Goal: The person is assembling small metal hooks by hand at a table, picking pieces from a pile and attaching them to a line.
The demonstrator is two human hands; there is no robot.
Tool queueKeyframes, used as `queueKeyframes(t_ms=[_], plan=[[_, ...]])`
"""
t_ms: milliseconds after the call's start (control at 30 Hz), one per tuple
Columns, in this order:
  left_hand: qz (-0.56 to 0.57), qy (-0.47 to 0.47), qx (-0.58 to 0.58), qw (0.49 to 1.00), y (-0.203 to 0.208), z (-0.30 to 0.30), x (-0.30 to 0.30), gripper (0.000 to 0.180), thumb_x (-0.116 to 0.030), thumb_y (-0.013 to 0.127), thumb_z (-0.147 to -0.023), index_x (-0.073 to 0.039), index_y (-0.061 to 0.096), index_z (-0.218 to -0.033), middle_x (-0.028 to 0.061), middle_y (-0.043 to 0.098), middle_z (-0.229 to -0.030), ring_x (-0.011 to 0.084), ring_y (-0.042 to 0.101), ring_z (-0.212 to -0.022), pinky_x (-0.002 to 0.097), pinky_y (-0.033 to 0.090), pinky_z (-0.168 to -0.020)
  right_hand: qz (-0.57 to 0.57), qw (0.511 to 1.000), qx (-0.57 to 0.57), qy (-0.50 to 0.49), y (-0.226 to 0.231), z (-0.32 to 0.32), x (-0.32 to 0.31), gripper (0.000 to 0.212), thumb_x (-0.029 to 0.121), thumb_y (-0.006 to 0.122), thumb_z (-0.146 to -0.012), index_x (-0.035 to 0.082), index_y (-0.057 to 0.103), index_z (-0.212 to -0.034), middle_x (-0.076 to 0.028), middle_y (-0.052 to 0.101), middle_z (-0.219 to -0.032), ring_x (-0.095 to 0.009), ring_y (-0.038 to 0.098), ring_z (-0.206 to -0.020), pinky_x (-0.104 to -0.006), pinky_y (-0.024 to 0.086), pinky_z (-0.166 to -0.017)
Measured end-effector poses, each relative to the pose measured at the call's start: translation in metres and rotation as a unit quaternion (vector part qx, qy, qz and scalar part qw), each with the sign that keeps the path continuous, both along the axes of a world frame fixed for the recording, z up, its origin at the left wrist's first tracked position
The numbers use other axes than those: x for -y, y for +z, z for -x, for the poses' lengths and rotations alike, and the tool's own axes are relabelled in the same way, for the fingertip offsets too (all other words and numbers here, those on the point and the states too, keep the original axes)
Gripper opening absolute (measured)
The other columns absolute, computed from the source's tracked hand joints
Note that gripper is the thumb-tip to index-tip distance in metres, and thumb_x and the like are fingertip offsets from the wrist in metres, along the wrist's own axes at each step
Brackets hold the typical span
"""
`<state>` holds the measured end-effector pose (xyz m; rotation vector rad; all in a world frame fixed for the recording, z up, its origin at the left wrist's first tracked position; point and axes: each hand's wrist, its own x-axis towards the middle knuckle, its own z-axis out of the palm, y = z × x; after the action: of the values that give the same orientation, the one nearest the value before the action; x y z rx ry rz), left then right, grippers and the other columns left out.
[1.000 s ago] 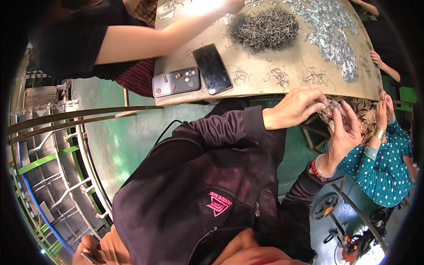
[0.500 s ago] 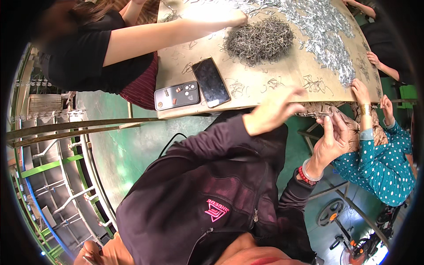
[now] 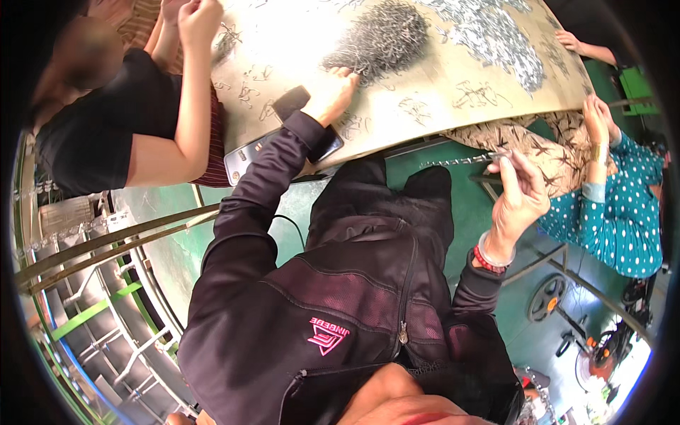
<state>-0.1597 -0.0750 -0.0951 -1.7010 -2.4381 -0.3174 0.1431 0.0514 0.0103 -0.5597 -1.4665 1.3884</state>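
My left hand [image 3: 331, 98] reaches over the table to the near left edge of a heap of thin bent wire pieces [image 3: 386, 42]. Its fingers are curled down at the wire; what they hold, if anything, is hidden. Raised off the table's near edge on the right, my right hand [image 3: 520, 191] pinches one end of a thin chain of small metal pieces [image 3: 457, 161] between thumb and fingers. The chain stretches out leftward over the gap above my lap. A red bead bracelet and a pale bangle circle that wrist.
Flat silvery metal pieces [image 3: 489, 35] spread over the table's far right. Two phones [image 3: 244, 159] lie by the near left edge, partly under my left arm. Small wire clusters [image 3: 478, 94] dot the tabletop [image 3: 418, 134]. Co-workers sit left and right; one wears a dotted teal sleeve [image 3: 616, 219].
My left hand has left the spot near my right hand and moved left and away to the wire heap. My right hand still holds the chain. The left co-worker's arm has pulled back.
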Motion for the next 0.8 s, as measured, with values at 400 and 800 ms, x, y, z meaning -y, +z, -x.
queueKeyframes(t_ms=[400, 800], plan=[[-0.194, -0.125, 0.311, 0.922, 0.065, -0.069, -0.054, 0.014, -0.013, 0.058, -0.085, -0.002, 0.062, -0.093, 0.0088, 0.065, -0.079, 0.0125, 0.063, -0.062, 0.0249, 0.051, -0.055, -0.009, 0.999, -0.045, 0.000, 0.006, -0.011, 0.012, 0.021, -0.013, 0.060, -0.076, -0.005, 0.061, -0.096, -0.012, 0.064, -0.085, -0.015, 0.062, -0.070, -0.0265, 0.054, -0.064], [-0.107, -0.002, 0.652, 0.751, 0.005, -0.102, -0.161, 0.014, -0.005, 0.061, -0.084, 0.009, 0.060, -0.089, 0.0082, 0.061, -0.067, 0.0101, 0.057, -0.056, 0.0239, 0.051, -0.053, 0.011, 1.000, -0.022, -0.017, 0.014, -0.011, 0.011, 0.021, -0.016, 0.059, -0.074, -0.007, 0.061, -0.093, -0.013, 0.061, -0.084, -0.015, 0.062, -0.068, -0.0232, 0.053, -0.062]])
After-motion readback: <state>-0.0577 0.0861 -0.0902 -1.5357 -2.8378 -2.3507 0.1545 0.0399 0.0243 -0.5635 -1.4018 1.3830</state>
